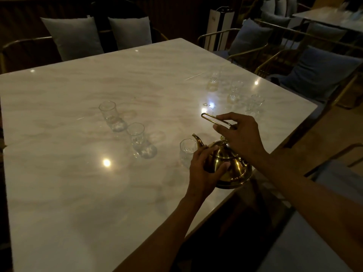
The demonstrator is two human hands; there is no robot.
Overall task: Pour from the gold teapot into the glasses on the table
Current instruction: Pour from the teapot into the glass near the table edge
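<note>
Gold teapot (233,165) between both hands' fingers (222,167)

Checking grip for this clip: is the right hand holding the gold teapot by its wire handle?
Yes, the right hand is closed around the wire handle above the gold teapot, while the left hand steadies its body.

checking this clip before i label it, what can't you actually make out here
Head view, the only one:
- Teapot contents: lid on, metal body opaque.
- Its near left side: covered by the left hand.
- Part of the handle: wrapped by the right hand.
- Fill level in the far glasses: dim light, glare, small.
- Glass by the spout: lower part behind the left hand.
</note>
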